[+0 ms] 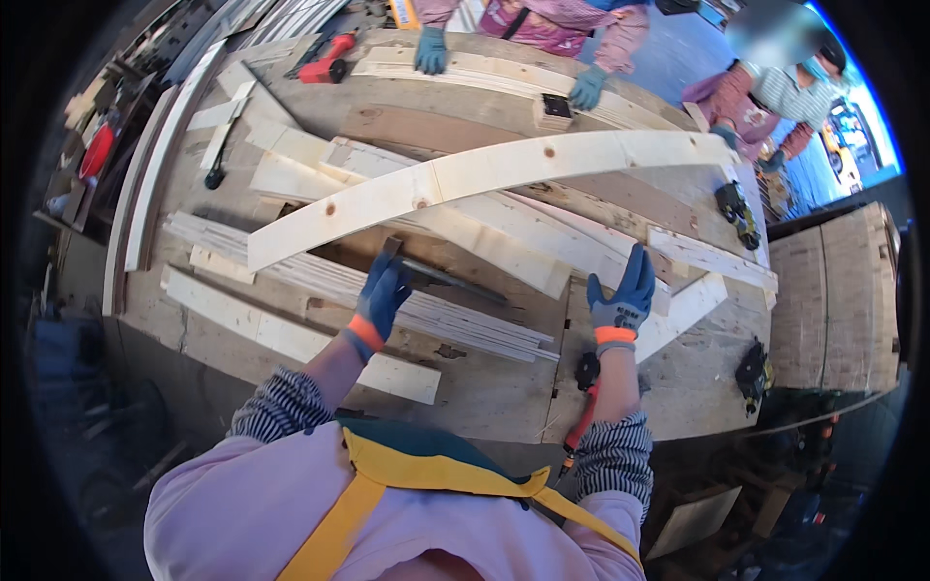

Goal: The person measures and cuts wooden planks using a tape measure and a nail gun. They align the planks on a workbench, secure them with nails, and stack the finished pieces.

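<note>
A long pale wooden board [494,179] spans the table, lying over other boards and bent by the lens. Below its left part is my left hand [381,295], in a blue-grey glove with an orange cuff. Its fingers stretch forward, apart, beside a small brown block [392,245] and a dark metal bar [450,281]. I see nothing gripped in it. My right hand [625,300], gloved alike, is open with fingers spread over pale boards [683,315] on the right. Under the left forearm lies a stack of thin strips [446,320].
A red power tool [581,421] lies beside my right forearm, another [327,63] at the far left. Tape measures [738,215] [753,373] lie along the right edge. Two co-workers stand across the table, one gloved hand [587,87] near a block stack [552,114]. Cartons [833,300] stand right.
</note>
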{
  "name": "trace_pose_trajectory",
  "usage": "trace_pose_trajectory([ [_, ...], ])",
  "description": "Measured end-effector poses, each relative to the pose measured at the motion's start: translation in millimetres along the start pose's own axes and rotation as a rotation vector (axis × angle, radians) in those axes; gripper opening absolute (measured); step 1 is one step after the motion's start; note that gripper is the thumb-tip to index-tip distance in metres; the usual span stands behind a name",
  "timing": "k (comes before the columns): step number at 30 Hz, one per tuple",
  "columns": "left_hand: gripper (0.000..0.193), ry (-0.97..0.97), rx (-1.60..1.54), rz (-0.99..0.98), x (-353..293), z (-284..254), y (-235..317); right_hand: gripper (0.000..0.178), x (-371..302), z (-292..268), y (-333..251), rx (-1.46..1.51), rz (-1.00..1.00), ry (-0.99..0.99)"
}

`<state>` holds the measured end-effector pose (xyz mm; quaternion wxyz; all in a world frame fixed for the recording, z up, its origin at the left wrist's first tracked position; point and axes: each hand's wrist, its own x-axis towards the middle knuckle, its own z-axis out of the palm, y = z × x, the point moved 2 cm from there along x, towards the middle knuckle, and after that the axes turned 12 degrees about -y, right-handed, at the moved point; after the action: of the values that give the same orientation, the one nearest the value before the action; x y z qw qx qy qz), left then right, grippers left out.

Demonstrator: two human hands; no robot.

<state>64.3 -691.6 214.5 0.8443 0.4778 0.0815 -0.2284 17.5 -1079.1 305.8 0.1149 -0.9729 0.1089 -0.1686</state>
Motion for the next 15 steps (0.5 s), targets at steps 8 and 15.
trace_pose_trajectory([
  [8, 0.034, 0.380, -0.550, 0.058, 104, -75, 19, 0.113, 105, 44, -118, -0.556, -0.461, -0.581],
  [15, 0.051, 0.047, 0.538, 0.136, 38, -110, 80, 0.113, 89, 159, -178, -0.338, -0.465, -0.777],
])
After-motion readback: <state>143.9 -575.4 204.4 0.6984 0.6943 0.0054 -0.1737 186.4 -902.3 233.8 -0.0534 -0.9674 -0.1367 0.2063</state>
